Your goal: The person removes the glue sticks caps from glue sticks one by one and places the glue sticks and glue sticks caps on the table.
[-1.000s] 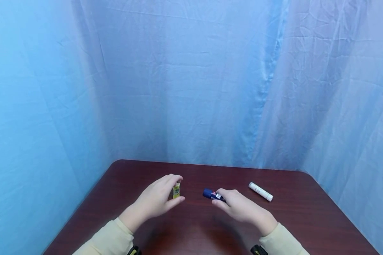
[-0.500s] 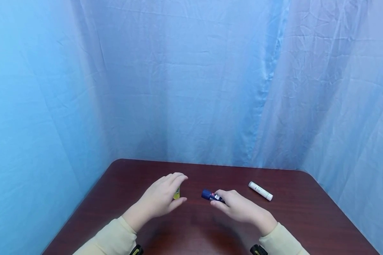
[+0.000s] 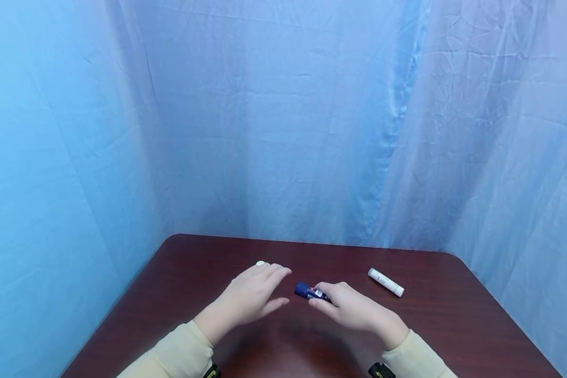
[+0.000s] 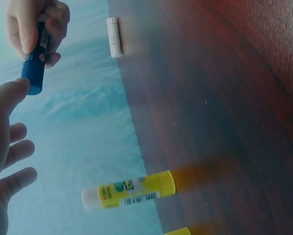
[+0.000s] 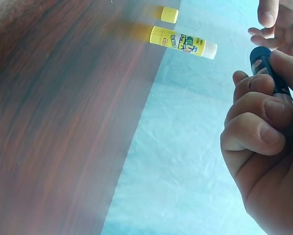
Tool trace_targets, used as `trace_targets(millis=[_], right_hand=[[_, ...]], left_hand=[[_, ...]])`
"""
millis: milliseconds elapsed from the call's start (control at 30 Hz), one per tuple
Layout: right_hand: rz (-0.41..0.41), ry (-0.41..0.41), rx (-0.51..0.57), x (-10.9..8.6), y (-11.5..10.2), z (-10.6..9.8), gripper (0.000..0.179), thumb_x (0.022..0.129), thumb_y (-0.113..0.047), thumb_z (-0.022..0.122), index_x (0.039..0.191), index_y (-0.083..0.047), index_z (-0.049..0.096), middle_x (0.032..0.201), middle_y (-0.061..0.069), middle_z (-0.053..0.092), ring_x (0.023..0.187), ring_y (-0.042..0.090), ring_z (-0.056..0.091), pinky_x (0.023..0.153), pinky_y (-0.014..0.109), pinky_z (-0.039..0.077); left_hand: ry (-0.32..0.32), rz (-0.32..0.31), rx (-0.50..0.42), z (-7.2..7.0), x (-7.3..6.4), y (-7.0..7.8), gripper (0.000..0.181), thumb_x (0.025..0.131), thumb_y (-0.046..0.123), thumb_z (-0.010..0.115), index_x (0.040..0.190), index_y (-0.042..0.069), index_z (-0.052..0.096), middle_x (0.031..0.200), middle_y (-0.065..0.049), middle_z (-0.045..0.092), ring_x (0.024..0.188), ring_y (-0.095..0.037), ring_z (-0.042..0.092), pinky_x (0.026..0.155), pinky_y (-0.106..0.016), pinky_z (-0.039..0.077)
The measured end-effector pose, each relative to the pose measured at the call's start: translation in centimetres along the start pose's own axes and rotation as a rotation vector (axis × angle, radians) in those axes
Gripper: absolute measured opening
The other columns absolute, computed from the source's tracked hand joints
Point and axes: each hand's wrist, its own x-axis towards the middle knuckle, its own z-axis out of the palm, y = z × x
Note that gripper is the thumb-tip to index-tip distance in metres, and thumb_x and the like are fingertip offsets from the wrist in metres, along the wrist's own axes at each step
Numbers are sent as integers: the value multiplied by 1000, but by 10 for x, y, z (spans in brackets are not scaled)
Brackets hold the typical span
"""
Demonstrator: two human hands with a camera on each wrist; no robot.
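Note:
My right hand holds a dark blue glue stick by its body, with the blue cap end pointing left. Just left of that end is my left hand, empty, its thumb and fingers spread apart. In the head view a small gap separates its fingertips from the blue cap. A yellow glue stick with a white top stands upright on the table. In the head view my left hand covers most of it, leaving the white top visible. Beside it sits a small yellow cap, hidden in the head view.
A white glue stick lies on its side at the right, beyond my right hand. The dark red-brown table has rounded far corners. Blue cloth hangs behind and along both sides.
My left hand has moved right, away from the yellow glue stick and closer to the blue one, and now covers more of the yellow stick. The right hand shifted slightly left with the blue glue stick.

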Motion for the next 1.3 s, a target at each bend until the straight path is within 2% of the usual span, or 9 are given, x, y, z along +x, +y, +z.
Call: trace_targets(millis=[367, 600, 767, 1000, 1300], right_hand=[[-64, 29, 9, 1, -3, 3, 23, 106, -41, 54, 98, -21, 62, 70, -13, 51, 57, 1, 46, 54, 22, 43], [-81, 25, 13, 2, -5, 4, 23, 106, -43, 54, 101, -22, 63, 70, -14, 50, 58, 1, 46, 55, 22, 42], [-91, 15, 8, 1, -4, 4, 23, 106, -44, 53, 99, -24, 62, 72, -14, 51, 61, 0, 48, 57, 21, 43], [-145, -4, 32, -2, -6, 4, 19, 106, -40, 55, 98, -26, 63, 74, -16, 53, 65, -1, 50, 59, 21, 45], [-179, -53, 82, -4, -8, 1, 20, 105, -41, 55, 97, -26, 65, 74, -16, 50, 66, -1, 47, 59, 19, 42]], left_hand=[[-112, -22, -37, 5, 9, 14, 51, 92, 41, 76, 131, 13, 58, 119, 3, 62, 104, -15, 60, 87, -31, 52], [-87, 9, -19, 10, 10, 19, 39, 96, 41, 70, 124, 15, 61, 111, 6, 62, 97, -13, 60, 81, -29, 50], [-85, 24, -33, 10, 10, 20, 34, 98, 39, 68, 123, 16, 62, 107, 6, 62, 94, -12, 59, 81, -29, 50], [-123, 66, -73, 14, 7, 19, 30, 101, 41, 64, 119, 17, 62, 98, 9, 59, 86, -9, 54, 79, -24, 46], [-108, 103, -137, 17, 4, 17, 26, 105, 41, 55, 114, 17, 57, 90, 10, 51, 79, -8, 48, 76, -22, 42]])
